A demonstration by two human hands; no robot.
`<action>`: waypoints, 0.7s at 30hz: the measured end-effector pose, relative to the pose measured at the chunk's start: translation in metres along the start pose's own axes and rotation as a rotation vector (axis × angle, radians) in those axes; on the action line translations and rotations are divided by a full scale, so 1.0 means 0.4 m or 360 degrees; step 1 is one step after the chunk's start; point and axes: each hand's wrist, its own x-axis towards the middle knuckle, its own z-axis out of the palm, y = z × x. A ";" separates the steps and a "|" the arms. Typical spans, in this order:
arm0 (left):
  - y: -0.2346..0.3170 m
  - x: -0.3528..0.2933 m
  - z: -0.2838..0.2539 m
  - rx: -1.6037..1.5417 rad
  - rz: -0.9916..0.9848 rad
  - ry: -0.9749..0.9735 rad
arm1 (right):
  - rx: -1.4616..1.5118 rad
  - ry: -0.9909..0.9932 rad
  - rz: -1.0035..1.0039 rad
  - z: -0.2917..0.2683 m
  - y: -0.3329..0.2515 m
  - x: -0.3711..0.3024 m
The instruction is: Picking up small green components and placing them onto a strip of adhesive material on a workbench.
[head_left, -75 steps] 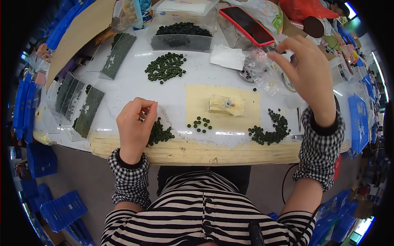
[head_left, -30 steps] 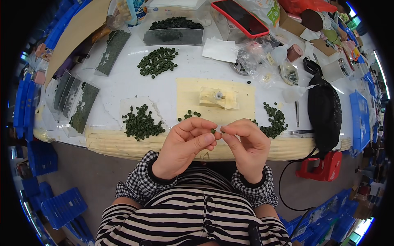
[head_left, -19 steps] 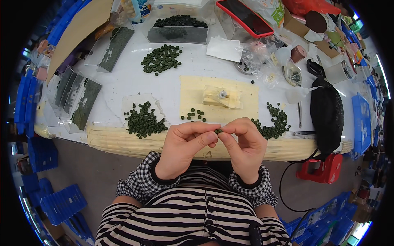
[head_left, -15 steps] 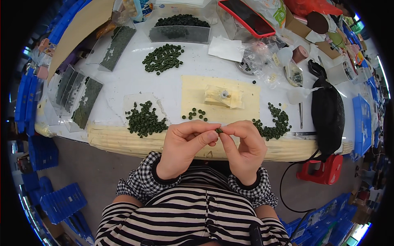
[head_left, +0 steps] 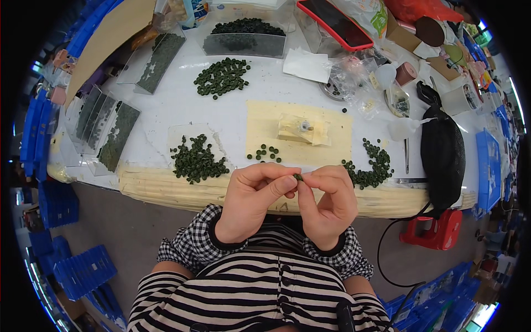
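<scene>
A small dark green round piece is pinched between the fingertips of both hands above the table's front edge. My left hand grips it from one side with thumb and forefinger, and my right hand from the other; the fingertips partly cover it. Just beyond the fingers, several like pieces lie at the near left corner of a yellow sheet. A tape-wrapped block with a small fitting on top sits on that sheet. Loose piles of green pieces flank the hands, one at left and one at right.
Farther back lie another green pile and a clear bin of pieces. Clear trays stand at left. White paper, a red-cased phone, plastic bags and a black mesh bag occupy the right side.
My right fingers and thumb have shifted slightly around the green piece, which shows a little more now. Both hands still hold it in nearly the same place.
</scene>
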 end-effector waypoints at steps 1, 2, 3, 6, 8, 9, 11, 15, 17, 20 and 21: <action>-0.003 -0.001 0.000 0.0007 0.0016 0.0003 | -0.0082 0.0026 -0.0078 0.002 0.000 -0.002; -0.004 -0.001 0.000 0.0013 0.0032 0.0007 | -0.0130 0.0043 -0.0137 0.004 -0.001 -0.002; -0.006 -0.002 0.002 0.0019 0.0046 0.0017 | -0.0177 0.0060 -0.0196 0.006 -0.001 -0.002; -0.010 -0.004 0.004 0.0015 0.0079 0.0038 | -0.0178 0.0067 -0.0251 0.008 0.000 -0.002; -0.012 -0.004 0.000 -0.0019 0.0086 0.0036 | -0.0147 0.0030 -0.0241 0.008 0.001 -0.002; -0.010 -0.004 0.001 -0.0053 0.0055 0.0045 | -0.0137 -0.0003 -0.0233 0.005 0.002 -0.002; -0.003 -0.004 0.002 -0.0123 -0.0009 0.0066 | -0.0112 -0.0067 -0.0216 -0.001 0.004 0.000; 0.018 0.002 -0.008 0.0364 0.0216 -0.0025 | -0.0065 -0.0191 -0.0200 -0.020 0.005 0.021; 0.033 0.005 -0.006 0.0789 0.0469 -0.0065 | -0.0023 -0.0232 -0.0162 -0.027 0.007 0.023; 0.036 0.008 -0.002 0.0891 0.0526 -0.0099 | 0.0069 -0.0254 -0.0065 -0.031 0.013 0.021; 0.035 0.008 -0.003 0.0903 0.0523 -0.0090 | 0.0090 -0.0258 -0.0047 -0.032 0.013 0.021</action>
